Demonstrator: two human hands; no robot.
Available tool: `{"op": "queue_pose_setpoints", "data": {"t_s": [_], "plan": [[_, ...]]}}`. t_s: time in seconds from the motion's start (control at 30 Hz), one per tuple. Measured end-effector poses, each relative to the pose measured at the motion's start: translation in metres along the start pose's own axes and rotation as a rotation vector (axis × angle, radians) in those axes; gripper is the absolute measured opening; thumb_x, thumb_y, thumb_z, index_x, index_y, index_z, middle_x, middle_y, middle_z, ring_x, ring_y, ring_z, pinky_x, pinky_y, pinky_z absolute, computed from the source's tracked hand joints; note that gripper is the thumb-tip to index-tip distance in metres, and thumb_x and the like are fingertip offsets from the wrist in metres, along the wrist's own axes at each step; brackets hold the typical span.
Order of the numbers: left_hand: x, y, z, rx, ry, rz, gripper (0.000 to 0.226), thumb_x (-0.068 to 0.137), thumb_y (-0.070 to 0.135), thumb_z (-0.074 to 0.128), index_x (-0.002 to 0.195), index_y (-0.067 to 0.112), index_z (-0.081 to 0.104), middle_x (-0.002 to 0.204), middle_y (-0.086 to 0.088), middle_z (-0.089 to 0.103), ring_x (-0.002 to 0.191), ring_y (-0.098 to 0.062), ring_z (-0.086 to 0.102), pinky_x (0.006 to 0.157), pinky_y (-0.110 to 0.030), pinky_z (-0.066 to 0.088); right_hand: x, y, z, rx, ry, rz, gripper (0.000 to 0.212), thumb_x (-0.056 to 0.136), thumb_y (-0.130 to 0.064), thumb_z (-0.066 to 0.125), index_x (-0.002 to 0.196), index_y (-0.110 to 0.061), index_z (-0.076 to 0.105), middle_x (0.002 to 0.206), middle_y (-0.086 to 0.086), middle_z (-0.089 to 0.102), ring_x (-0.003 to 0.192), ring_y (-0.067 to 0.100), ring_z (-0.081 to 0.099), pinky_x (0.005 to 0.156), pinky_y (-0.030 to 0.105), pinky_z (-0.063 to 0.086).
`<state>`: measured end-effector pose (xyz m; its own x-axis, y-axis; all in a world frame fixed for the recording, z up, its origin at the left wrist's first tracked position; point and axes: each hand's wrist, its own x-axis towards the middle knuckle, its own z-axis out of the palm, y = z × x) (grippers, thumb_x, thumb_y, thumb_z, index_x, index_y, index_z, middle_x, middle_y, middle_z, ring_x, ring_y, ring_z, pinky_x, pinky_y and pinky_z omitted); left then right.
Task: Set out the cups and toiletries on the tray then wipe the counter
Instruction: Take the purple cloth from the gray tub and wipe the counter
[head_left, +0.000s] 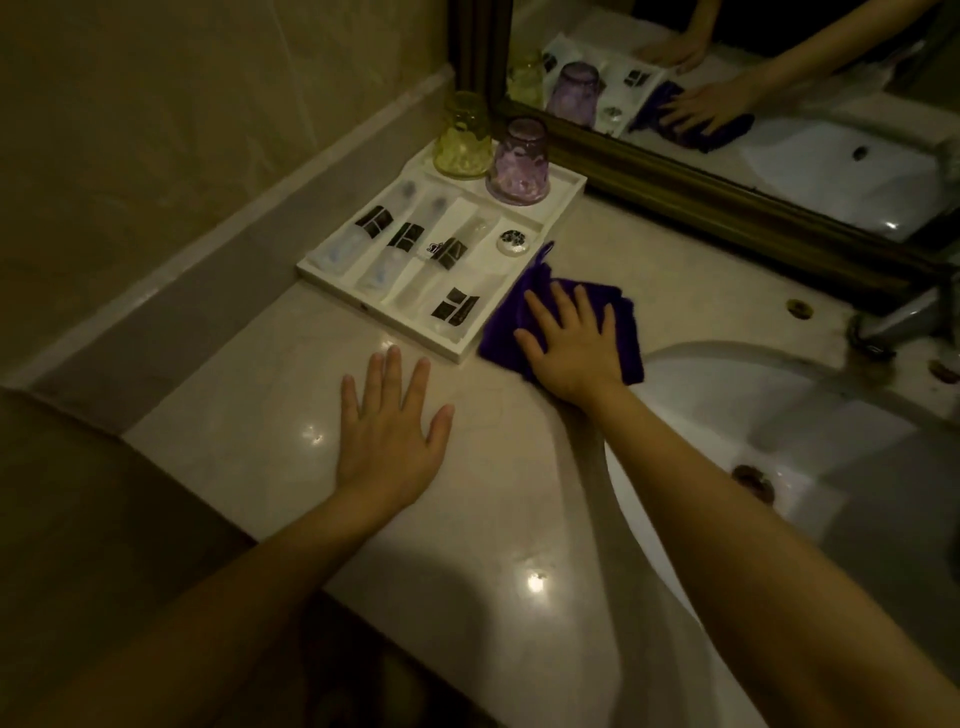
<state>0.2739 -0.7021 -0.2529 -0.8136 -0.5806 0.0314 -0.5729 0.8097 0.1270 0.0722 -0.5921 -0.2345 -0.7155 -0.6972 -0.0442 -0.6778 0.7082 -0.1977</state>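
A white compartment tray (470, 349) sits on the marble counter (291, 395) near the back wall. A yellow cup (464, 136) and a purple cup (519, 161) stand upside down in its far section. Several wrapped toiletry packets (385, 244) and a small round soap (514, 242) lie in the other sections. My right hand (569, 340) presses flat on a purple cloth (540, 291) just right of the tray. My left hand (392, 426) rests flat on the counter in front of the tray, fingers spread, holding nothing.
A white sink basin (779, 426) with a drain (753, 480) lies to the right, its faucet (904, 317) at the far right edge. A dark-framed mirror (727, 208) runs along the back. A wall skirting (208, 270) borders the counter on the left.
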Motion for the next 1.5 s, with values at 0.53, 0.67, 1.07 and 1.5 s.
{"op": "queue_pose_setpoints", "data": {"t_s": [0.53,0.67,1.07,1.5], "plan": [[0.000,-0.074,-0.005,-0.096,-0.049,0.392,0.061,0.088,0.052,0.001,0.143,0.027,0.007,0.156,0.000,0.008,0.142,-0.014,0.000,0.112,-0.040,-0.002,-0.168,-0.133,0.044,0.054,0.078,0.198,0.058,0.090,-0.059,0.013,0.145,-0.040,0.008,0.159,-0.004,0.005,0.145,0.018,-0.008,0.116,0.050,-0.010],[0.001,-0.075,-0.016,-0.195,-0.130,0.375,0.056,0.091,0.045,0.007,0.144,0.026,0.004,0.157,0.000,0.004,0.142,-0.014,-0.002,0.114,-0.041,-0.004,-0.200,-0.162,0.052,0.046,0.041,0.244,0.059,0.089,-0.062,0.011,0.144,-0.042,0.001,0.154,-0.008,-0.009,0.142,0.017,-0.016,0.115,0.050,-0.014],[-0.055,-0.071,-0.039,-0.284,-0.360,0.904,0.080,0.079,0.063,0.046,0.144,0.028,0.014,0.156,0.003,0.010,0.142,-0.016,0.009,0.113,-0.035,0.014,-0.244,-0.148,0.008,0.155,-0.093,0.259,0.069,0.090,-0.047,0.047,0.148,-0.023,0.017,0.159,0.002,0.008,0.147,0.020,0.003,0.120,0.037,0.006],[-0.051,-0.024,-0.076,-0.267,-0.249,0.921,0.029,0.082,0.035,0.059,0.106,0.019,0.054,0.101,-0.005,0.059,0.087,-0.017,0.052,0.075,-0.031,0.044,-0.243,-0.145,-0.015,0.214,0.267,0.372,0.018,0.088,-0.022,0.054,0.103,-0.017,0.061,0.099,0.006,0.065,0.093,0.022,0.053,0.073,0.029,0.042]]}}
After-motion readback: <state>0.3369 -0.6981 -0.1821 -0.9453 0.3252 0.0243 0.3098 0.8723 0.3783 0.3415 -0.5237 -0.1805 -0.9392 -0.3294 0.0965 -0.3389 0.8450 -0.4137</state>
